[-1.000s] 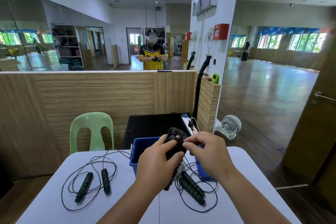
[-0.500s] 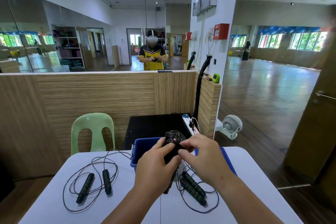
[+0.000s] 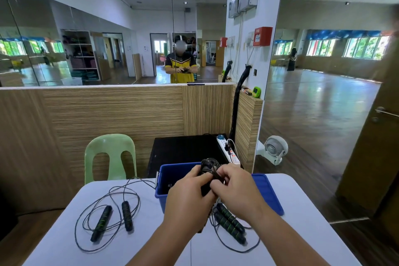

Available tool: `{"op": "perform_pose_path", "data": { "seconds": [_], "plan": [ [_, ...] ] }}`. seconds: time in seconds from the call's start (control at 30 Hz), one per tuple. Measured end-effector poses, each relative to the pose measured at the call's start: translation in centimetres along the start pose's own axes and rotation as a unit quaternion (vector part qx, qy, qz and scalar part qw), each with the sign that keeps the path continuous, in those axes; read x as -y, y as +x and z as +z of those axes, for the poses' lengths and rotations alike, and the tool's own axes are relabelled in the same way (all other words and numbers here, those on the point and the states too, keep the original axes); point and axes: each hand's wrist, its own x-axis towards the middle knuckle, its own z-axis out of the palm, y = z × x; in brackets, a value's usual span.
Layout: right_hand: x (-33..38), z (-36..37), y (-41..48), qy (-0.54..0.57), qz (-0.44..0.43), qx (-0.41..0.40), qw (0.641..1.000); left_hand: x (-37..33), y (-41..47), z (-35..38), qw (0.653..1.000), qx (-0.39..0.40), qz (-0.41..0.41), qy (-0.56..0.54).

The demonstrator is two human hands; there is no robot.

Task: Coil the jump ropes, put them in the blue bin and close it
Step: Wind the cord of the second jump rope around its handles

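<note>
Both hands hold a black coiled jump rope (image 3: 209,167) above the near edge of the open blue bin (image 3: 172,174). My left hand (image 3: 189,196) grips its bundled handles from the left. My right hand (image 3: 236,190) pinches the cord at the bundle's right side. A loose jump rope (image 3: 105,218) with black and green handles lies spread on the white table (image 3: 64,250) at the left. Another loose rope (image 3: 230,224) lies under my right wrist, close to the bin. The blue lid (image 3: 271,196) lies flat to the right of the bin.
A green plastic chair (image 3: 110,155) stands behind the table's left side. A black cabinet (image 3: 185,149) with a white power strip (image 3: 227,150) sits behind the bin. A small white fan (image 3: 275,149) stands on the floor at the right. A wooden partition and mirrors rise behind.
The coiled rope and both hands have dropped slightly toward the bin, and my right hand has shifted its fingers on the cord. The two ropes on the table have not moved.
</note>
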Motion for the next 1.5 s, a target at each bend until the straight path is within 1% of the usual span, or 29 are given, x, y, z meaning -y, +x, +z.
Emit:
{"op": "perform_pose_path", "data": {
  "seconds": [0.1,0.13,0.2,0.23,0.3,0.37,0.4,0.5,0.53,0.6,0.67,0.73,0.77,0.83,1.0,1.07,1.13,1.17,1.23,1.4,1.5],
  "plan": [
    [-0.1,-0.5,0.5,0.009,-0.008,0.011,1.000,-0.2,0.2,-0.1,1.000,0.001,0.002,-0.005],
    [-0.1,-0.7,0.6,0.002,-0.023,0.003,1.000,-0.2,0.4,-0.2,1.000,-0.001,0.002,-0.011],
    [-0.2,-1.1,0.6,-0.042,-0.085,-0.026,0.995,0.0,0.7,-0.3,1.000,-0.005,-0.003,-0.028],
    [-0.4,-1.2,0.6,-0.079,-0.128,-0.044,0.988,-0.1,0.7,-0.4,0.999,-0.007,-0.007,-0.036],
    [-1.0,-1.3,0.6,-0.178,-0.203,-0.073,0.960,0.1,0.8,-0.4,0.998,-0.010,-0.021,-0.052],
    [-1.7,-1.1,0.4,-0.237,-0.244,-0.096,0.936,0.0,0.6,-0.2,0.996,-0.006,-0.030,-0.085],
    [-1.9,-1.0,0.3,-0.239,-0.253,-0.109,0.931,0.0,0.5,-0.2,0.994,-0.004,-0.034,-0.107],
    [-2.3,-1.0,-0.3,-0.202,-0.262,-0.140,0.933,-0.1,0.5,-0.3,0.986,-0.007,-0.053,-0.157],
    [-2.3,-1.1,-0.6,-0.187,-0.257,-0.144,0.937,-0.3,0.4,-0.5,0.984,-0.004,-0.059,-0.168],
    [-2.1,-1.0,-1.2,-0.130,-0.222,-0.137,0.957,-0.2,0.5,-0.7,0.978,-0.005,-0.069,-0.196],
    [-1.7,-0.3,-2.1,-0.037,-0.153,-0.124,0.980,0.0,0.5,-0.5,0.971,-0.017,-0.082,-0.224],
    [-1.2,0.3,-2.7,0.062,-0.071,-0.124,0.988,-0.2,0.3,-0.3,0.965,-0.025,-0.096,-0.244],
    [-1.0,0.4,-3.0,0.106,-0.035,-0.125,0.986,-0.3,0.1,-0.2,0.960,-0.028,-0.103,-0.257],
    [-0.7,0.4,-3.3,0.160,0.002,-0.125,0.979,-0.5,-0.1,-0.1,0.950,-0.031,-0.114,-0.288],
    [0.4,-1.0,-3.0,0.227,0.009,-0.104,0.968,-0.9,0.0,-0.5,0.921,-0.019,-0.128,-0.369],
    [0.5,-1.5,-2.7,0.256,0.024,-0.096,0.962,-1.2,0.0,-0.8,0.906,-0.008,-0.137,-0.400],
    [0.5,-1.8,-2.4,0.285,0.046,-0.091,0.953,-1.4,0.1,-1.1,0.896,0.007,-0.124,-0.427],
    [0.4,-1.8,-2.3,0.306,0.055,-0.091,0.946,-1.4,0.1,-1.2,0.893,0.018,-0.113,-0.435],
    [0.4,-1.8,-2.2,0.373,0.078,-0.093,0.920,-1.6,0.1,-1.3,0.889,0.032,-0.099,-0.447],
    [1.1,-1.5,-1.7,0.532,0.156,-0.085,0.828,-2.1,0.2,-1.3,0.857,0.009,-0.123,-0.500],
    [1.6,-1.6,-1.5,0.594,0.188,-0.097,0.776,-2.3,0.4,-1.1,0.848,-0.011,-0.132,-0.513]
  ]
}}
